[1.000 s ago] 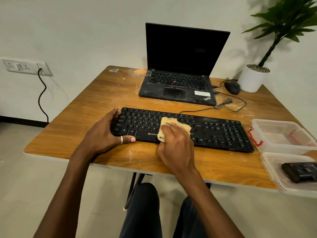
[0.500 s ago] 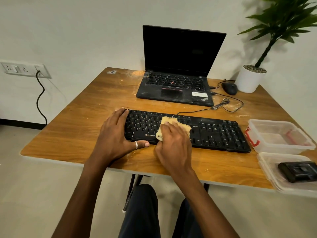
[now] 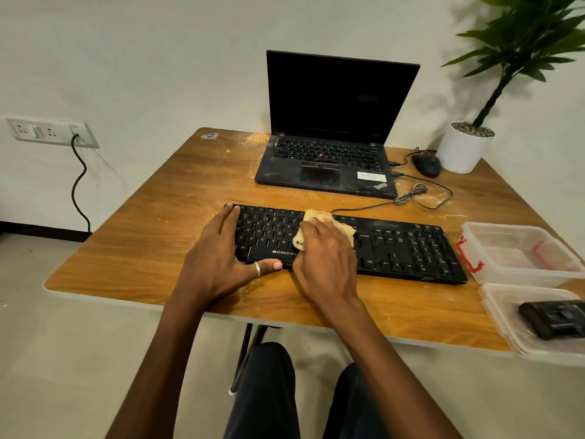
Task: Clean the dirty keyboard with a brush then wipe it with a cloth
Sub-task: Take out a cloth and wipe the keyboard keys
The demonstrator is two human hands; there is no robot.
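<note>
While the wiping part of the job looks under way, one wall socket (image 3: pixel 47 131) with one black cable (image 3: pixel 79 188) sits far to the left, off the wooden worktop (image 3: pixel 142 248). Next comes the left hand (image 3: pixel 218 255). Its fingers lie flat and straight on the left end of the one black keyboard (image 3: pixel 408 248), with the thumb along the front edge, so it presses down and grips nothing. The keyboard lies long-ways from left to right across the worktop, close to the person. About in its middle is the one tan cloth (image 3: pixel 316 215), bunched under the right hand (image 3: pixel 326 258), whose fingers curl over it and push it onto the keys. I think the next wipe turns on this: many keys lie to the right of the cloth, along the keyboard's long way, and the right hand is the nearer one to them. Behind the keyboard is one open laptop (image 3: pixel 329 160), then one mouse (image 3: pixel 427 164) and one potted plant (image 3: pixel 465 147). At the far right are two clear boxes, the far box (image 3: pixel 525 275) and the near box (image 3: pixel 503 324). The near box holds one black thing (image 3: pixel 555 318), and I cannot tell if it is the brush.
</note>
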